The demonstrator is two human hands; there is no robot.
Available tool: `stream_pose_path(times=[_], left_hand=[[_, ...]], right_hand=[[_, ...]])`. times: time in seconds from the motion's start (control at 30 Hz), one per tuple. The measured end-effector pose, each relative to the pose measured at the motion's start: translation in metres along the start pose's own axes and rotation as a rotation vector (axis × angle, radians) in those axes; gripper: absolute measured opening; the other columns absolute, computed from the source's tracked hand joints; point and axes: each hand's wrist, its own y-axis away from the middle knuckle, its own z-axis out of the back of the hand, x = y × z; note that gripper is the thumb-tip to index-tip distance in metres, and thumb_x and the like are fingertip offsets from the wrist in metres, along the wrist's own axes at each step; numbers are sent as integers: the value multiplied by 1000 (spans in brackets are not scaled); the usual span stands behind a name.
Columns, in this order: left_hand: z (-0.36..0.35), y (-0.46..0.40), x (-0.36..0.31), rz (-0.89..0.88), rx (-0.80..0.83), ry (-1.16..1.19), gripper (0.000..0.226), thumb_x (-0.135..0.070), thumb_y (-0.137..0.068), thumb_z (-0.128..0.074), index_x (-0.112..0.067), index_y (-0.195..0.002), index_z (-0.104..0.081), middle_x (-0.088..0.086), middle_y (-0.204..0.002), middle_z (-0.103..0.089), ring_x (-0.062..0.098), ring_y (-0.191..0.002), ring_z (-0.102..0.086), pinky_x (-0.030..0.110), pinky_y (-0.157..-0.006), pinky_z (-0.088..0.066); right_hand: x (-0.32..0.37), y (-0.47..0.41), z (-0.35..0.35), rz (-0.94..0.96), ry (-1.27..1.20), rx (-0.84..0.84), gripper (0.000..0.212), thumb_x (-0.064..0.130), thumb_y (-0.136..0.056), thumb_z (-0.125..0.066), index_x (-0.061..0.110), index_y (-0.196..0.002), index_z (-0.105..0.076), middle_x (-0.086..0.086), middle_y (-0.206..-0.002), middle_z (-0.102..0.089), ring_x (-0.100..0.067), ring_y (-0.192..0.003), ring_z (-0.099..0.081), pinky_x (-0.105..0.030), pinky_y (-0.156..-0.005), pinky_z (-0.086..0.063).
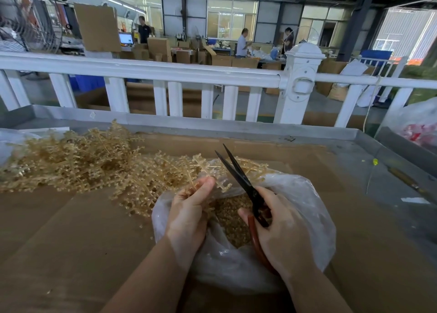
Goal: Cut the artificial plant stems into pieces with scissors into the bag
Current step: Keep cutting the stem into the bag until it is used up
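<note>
A heap of pale gold artificial plant stems [71, 161] lies on the cardboard at the left. A clear plastic bag [305, 194] sits open in front of me, with cut golden pieces [233, 220] inside. My left hand [189, 213] pinches one branched stem [208, 170] over the bag's mouth. My right hand [281, 230] grips the red handles of black-bladed scissors [236, 170]. The blades are parted and point up and away, just right of the held stem.
Brown cardboard [71, 230] covers a grey metal table with a raised rim [212, 125]. A white railing [165, 76] runs behind it. Another plastic bag [416, 128] sits at the far right. People work among boxes in the background.
</note>
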Motion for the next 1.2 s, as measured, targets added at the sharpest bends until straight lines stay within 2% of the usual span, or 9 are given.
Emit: stream_pose_path(times=[0.07,0.2,0.4,0.5,0.67,0.8,0.9,1.0,1.2], left_hand=[[0,-1,1,-16,5,0,21,-14,-64,-73,-10,-83,-64,9,-82,-70,24,-85,-67,38,-85,-53],[1,-2,3,-54,26,-25,14,-17,-70,-70,-14,-80,-59,2,-67,-66,15,-65,-66,26,-59,-56],[-2,6,8,-156,84,-290,7,-8,-84,-66,-11,-81,-61,5,-68,-70,16,-63,-69,23,-57,-56],[-4,11,8,-177,140,-443,6,-8,-82,-69,-12,-79,-66,1,-65,-72,8,-59,-68,16,-52,-52],[-2,13,1,-59,311,-454,30,-11,-68,-75,-1,-95,-65,25,-95,-70,34,-88,-68,40,-81,-58],[-2,14,1,-109,380,-499,28,-1,-62,-76,-1,-86,-62,22,-89,-68,30,-81,-67,25,-59,-55],[-2,12,4,-138,325,-476,20,0,-62,-75,-6,-77,-63,20,-85,-66,34,-86,-64,35,-75,-56],[-3,11,4,-110,213,-341,30,-2,-60,-74,-1,-88,-61,21,-90,-64,37,-92,-63,46,-90,-51],[-5,7,0,-71,15,-38,23,14,-79,-60,-6,-90,-55,7,-66,-67,19,-60,-66,29,-60,-59]], right_hand=[[0,0,1,-13,17,4,53,50,-79,-58,16,-119,-64,2,-98,-66,-19,-92,-63,-36,-80,-54],[-2,-1,2,-34,14,4,54,53,-79,-56,18,-120,-64,4,-98,-65,-17,-95,-62,-37,-82,-52],[-3,-2,2,6,-115,-6,50,47,-80,-62,13,-117,-64,4,-105,-67,-12,-101,-63,-35,-88,-52],[-3,-3,0,39,-226,-29,43,33,-79,-70,12,-116,-64,8,-105,-67,-4,-102,-62,-24,-91,-50],[-5,-4,-2,74,-330,-62,32,17,-81,-73,18,-112,-64,18,-102,-66,6,-100,-60,-12,-87,-46],[-5,-4,-1,56,-338,-82,33,19,-79,-69,26,-111,-61,25,-97,-63,12,-96,-58,-3,-83,-40],[-5,-3,-1,65,-313,-55,30,19,-80,-68,26,-109,-62,24,-96,-64,11,-95,-59,-3,-81,-40],[-6,-2,-2,40,-267,-36,29,22,-81,-72,25,-108,-63,22,-96,-64,7,-95,-59,-9,-83,-44],[-1,-1,2,15,-89,-13,37,36,-78,-73,21,-111,-64,13,-94,-65,-3,-89,-61,-23,-80,-51]])
